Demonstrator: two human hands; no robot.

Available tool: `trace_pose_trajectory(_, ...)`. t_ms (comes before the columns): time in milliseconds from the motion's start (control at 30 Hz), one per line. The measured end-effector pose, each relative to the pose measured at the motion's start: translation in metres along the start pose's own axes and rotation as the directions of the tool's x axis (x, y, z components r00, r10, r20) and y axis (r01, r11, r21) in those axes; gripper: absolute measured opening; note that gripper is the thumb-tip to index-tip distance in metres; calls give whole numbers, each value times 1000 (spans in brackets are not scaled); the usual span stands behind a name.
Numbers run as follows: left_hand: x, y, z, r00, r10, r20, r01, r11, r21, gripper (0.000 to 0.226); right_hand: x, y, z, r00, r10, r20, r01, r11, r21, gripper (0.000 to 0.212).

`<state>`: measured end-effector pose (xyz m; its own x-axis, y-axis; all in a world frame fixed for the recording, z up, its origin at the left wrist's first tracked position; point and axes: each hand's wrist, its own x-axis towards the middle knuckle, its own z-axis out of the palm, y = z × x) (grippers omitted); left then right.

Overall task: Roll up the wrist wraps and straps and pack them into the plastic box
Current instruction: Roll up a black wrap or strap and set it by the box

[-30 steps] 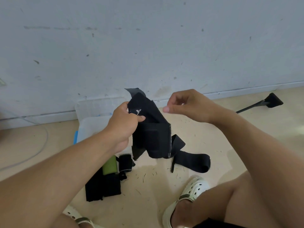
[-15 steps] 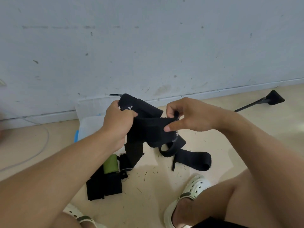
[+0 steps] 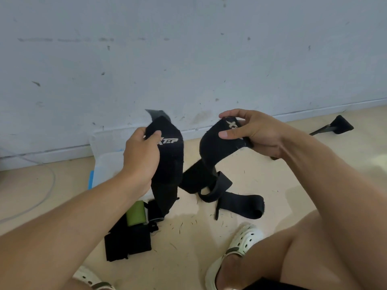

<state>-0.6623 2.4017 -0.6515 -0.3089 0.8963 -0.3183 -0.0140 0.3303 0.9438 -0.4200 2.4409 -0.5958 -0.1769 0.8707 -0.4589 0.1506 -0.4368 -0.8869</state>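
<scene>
Hands holding two black wrist wraps above the floor

Left hand (image 3: 142,155) grips the upper end of a black fabric wrist wrap with white lettering (image 3: 167,162), thumb pressed on the front beside the letters and fingers curled round behind it. That wrap hangs down from the hand, its lower end reaching a loose heap of black straps and pads (image 3: 127,241) on the floor, where a green rolled piece (image 3: 135,213) lies against them. A grey tab sticks up from the wrap's top edge.

Right hand (image 3: 251,132) pinches the top of a second black wrist wrap with a white X mark (image 3: 215,147), thumb underneath and fingertips over the upper edge. This wrap curves down and left, and its lower part meets a black webbing strap with a loop (image 3: 232,200) that lies spread on the beige floor (image 3: 188,258). The two wraps are held apart, with a gap between them at hand height.

Behind the left hand, a translucent plastic box (image 3: 106,155) stands against the pale grey wall (image 3: 188,59), a blue edge showing at its left side. Whether anything is inside it cannot be told.

Near the wall on the right lies a black handle on a thin strap (image 3: 341,127). A thin pale cable (image 3: 39,201) curves over the floor on the left. White clog shoes (image 3: 240,245) show at the bottom, below bare knees.
</scene>
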Motion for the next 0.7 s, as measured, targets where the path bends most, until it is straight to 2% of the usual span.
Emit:
trace_pose_trajectory(100,-7,4,3,990,46,131,-45,999,-13,11,2,3,-2,999,-26,-28,24,998,-54,61)
trace_pose_trajectory(167,-12,5,4,972,75,223,-70,997,-29,9,1,5,0,995,-68,-70,58,988,-141,61)
trace_pose_trajectory(333,-16,4,5,904,133,406,-120,991,-58,9,3,10,9,977,-151,-148,116,967,-225,25)
trace_pose_trajectory(400,-17,2,7,879,139,455,-129,990,-52,9,3,10,12,990,-130,-61,118,977,-180,23)
trace_pose_trajectory(533,-16,-1,6,852,143,504,-226,968,108,12,0,9,13,984,-131,118,143,984,-103,41)
trace_pose_trajectory(633,-15,-2,5,807,131,576,-212,975,75,16,0,10,14,974,-129,186,153,981,-117,43)
trace_pose_trajectory(700,-17,-2,5,823,149,548,-217,974,60,11,-1,10,18,972,-127,199,148,984,-96,44)
